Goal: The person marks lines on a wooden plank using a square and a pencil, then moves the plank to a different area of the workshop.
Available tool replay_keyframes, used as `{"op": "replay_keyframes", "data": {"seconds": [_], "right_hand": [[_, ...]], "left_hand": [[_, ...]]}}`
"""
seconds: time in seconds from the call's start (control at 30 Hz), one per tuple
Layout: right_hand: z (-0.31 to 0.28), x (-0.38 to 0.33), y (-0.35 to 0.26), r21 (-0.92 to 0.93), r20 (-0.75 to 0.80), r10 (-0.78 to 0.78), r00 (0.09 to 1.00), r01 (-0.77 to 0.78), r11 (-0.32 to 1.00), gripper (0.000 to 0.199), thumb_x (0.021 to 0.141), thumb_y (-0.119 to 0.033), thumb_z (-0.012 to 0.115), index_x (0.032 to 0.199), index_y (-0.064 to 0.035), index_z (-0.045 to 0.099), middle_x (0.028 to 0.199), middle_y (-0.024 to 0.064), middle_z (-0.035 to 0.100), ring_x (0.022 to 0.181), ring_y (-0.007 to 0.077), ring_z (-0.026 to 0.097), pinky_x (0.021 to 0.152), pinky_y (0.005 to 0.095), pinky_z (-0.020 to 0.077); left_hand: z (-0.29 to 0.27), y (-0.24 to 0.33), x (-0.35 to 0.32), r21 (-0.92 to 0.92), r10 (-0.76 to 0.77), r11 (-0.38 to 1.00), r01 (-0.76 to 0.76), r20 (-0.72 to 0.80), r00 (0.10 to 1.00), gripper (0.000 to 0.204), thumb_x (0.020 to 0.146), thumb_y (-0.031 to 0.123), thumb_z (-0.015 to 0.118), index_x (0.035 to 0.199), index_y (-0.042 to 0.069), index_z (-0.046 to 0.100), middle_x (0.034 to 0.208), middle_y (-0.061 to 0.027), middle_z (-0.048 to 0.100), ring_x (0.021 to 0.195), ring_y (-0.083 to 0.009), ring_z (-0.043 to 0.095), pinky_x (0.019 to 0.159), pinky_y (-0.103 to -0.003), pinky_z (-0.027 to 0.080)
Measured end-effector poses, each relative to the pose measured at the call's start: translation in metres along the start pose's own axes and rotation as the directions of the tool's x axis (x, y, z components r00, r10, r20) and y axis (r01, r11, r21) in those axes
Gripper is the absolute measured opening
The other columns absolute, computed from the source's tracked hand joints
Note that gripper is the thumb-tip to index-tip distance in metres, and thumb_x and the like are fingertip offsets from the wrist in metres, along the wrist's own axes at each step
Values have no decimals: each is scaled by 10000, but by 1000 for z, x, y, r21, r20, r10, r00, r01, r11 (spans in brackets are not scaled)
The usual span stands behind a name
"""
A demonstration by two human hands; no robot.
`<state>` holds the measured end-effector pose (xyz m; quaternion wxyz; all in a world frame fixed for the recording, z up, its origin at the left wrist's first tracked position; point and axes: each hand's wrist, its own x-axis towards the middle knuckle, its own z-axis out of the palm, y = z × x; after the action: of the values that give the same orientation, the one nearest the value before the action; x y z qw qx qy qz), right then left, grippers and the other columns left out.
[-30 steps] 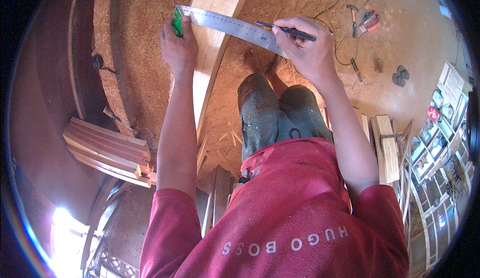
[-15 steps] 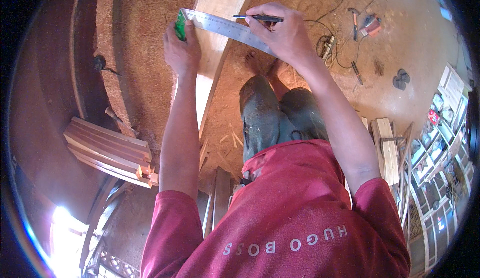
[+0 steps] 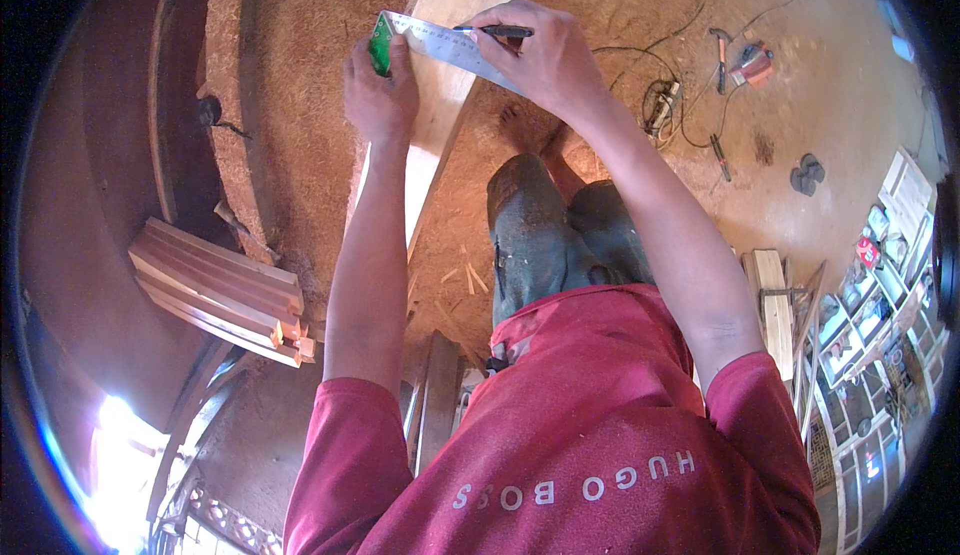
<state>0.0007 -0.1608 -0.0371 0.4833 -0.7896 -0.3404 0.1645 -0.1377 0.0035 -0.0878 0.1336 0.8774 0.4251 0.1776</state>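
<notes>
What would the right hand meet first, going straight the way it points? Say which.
Leftward, the right hand, holding a pen, would first meet the metal ruler, perhaps touching it now; depth is unclear. Farther along is the left hand, gripping the green handle.

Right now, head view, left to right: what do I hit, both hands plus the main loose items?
Stacked wooden strips → left hand, holding the try square → right hand, holding a black pen → hammer → dark flip-flops.
</notes>
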Motion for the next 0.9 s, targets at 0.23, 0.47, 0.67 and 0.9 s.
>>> {"op": "replay_keyframes", "data": {"seconds": [0.23,0.47,0.67,0.9], "right_hand": [[-12,-7,-1,-7,5,-32,999,33,999,174,884,-239,730,940,-78,764,928,136,740,849,325,726,775,413,579],[-62,-59,-8,-12,-24,121,992,-122,992,138,878,-154,731,951,-39,743,906,133,717,827,291,719,736,370,574],[-78,-89,-8,41,-88,199,976,-196,980,120,893,-103,743,986,-27,741,915,94,714,794,175,685,674,290,539],[-78,-103,-5,38,-70,213,975,-210,977,132,919,-105,743,1011,-10,742,944,45,708,759,69,599,635,224,467]], "left_hand": [[1,-2,0,18,-12,1000,12,28,1000,559,967,557,590,1245,74,635,1109,-178,671,966,-390,693,774,-510,555],[-2,2,-1,65,-66,996,61,75,995,584,969,569,581,1265,67,626,1140,-180,666,989,-392,688,795,-516,549],[-14,-24,-17,6,-50,999,50,99,994,595,969,563,586,1291,64,618,1167,-188,660,1042,-400,671,842,-504,543],[-18,-47,-34,43,-35,999,32,59,998,594,969,557,591,1299,64,616,1220,-205,653,1066,-404,659,850,-504,537]]}}
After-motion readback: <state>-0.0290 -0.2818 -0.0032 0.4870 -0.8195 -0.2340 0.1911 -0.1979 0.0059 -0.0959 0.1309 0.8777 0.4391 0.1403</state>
